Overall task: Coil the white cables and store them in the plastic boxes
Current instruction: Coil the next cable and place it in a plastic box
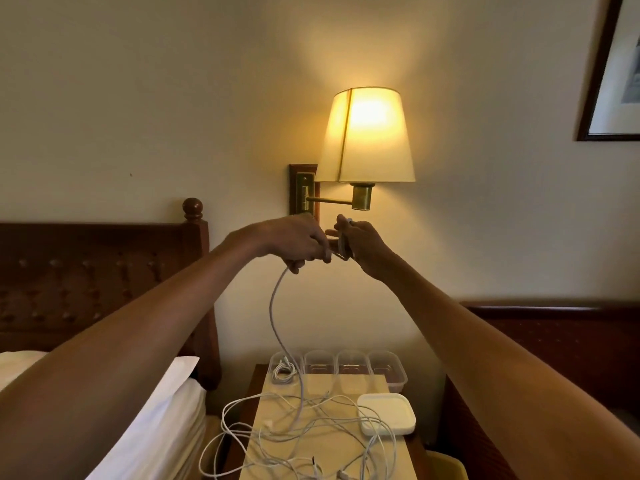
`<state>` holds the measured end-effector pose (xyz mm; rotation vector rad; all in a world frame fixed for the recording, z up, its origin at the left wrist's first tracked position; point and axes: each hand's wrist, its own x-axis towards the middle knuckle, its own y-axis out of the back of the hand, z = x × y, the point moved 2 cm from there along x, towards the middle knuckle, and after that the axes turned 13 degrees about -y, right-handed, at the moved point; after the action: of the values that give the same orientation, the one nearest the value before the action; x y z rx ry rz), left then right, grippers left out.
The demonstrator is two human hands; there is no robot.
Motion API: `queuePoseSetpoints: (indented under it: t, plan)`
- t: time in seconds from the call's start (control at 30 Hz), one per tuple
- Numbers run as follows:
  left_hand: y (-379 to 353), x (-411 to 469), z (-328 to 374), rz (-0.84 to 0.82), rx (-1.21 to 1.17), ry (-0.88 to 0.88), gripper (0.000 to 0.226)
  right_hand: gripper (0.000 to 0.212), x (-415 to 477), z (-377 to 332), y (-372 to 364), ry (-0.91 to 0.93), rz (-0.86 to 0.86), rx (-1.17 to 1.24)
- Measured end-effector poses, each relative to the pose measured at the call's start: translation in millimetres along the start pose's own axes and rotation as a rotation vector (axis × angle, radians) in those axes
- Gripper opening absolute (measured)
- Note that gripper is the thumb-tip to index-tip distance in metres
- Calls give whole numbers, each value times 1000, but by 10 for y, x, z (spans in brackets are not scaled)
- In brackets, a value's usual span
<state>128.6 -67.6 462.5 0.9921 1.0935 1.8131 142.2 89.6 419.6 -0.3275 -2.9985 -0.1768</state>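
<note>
Both arms are stretched out in front of the wall lamp. My right hand (pixel 362 242) grips a small coil of white cable (pixel 344 244). My left hand (pixel 300 243) pinches the same cable just beside the coil. The cable's free length (pixel 277 317) hangs from my left hand down to the bedside table. A tangle of loose white cables (pixel 311 431) lies on the table's light mat. Several clear plastic boxes (pixel 353 367) stand in a row at the table's back; the leftmost box (pixel 284 368) holds a coiled white cable.
A white box lid (pixel 386 414) lies at the mat's right. A lit wall lamp (pixel 367 136) hangs right above my hands. A bed with a white pillow (pixel 166 403) and dark wooden headboard (pixel 104 271) is on the left; a dark wooden piece (pixel 554 327) stands on the right.
</note>
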Motion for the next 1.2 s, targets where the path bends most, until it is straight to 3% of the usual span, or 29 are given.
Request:
queuePoseSetpoints:
  t: [0.1, 0.23, 0.37, 0.5, 0.67, 0.8, 1.2]
  plan:
    - [157, -39, 21, 25, 8, -47, 21, 44, -27, 59, 42, -70, -10, -14]
    - [276, -14, 35, 92, 83, -113, 18, 44, -80, 103, -30, -51, -198, -93]
    - [391, 20, -35, 223, 170, -162, 17, 39, -185, 100, -143, -110, -246, -112]
    - [425, 16, -180, 323, 141, -169, 13, 45, -190, 130, -156, -175, -160, 27]
    - [323, 3, -386, 415, 85, -151, 14, 50, -184, 82, -145, -257, -379, 236]
    - [206, -56, -605, 484, 48, -81, 14, 40, -256, -43, -105, -208, -385, 287]
    - [-375, -132, -873, 307, -249, 190, 24, 33, -153, -247, -60, -114, -293, 526]
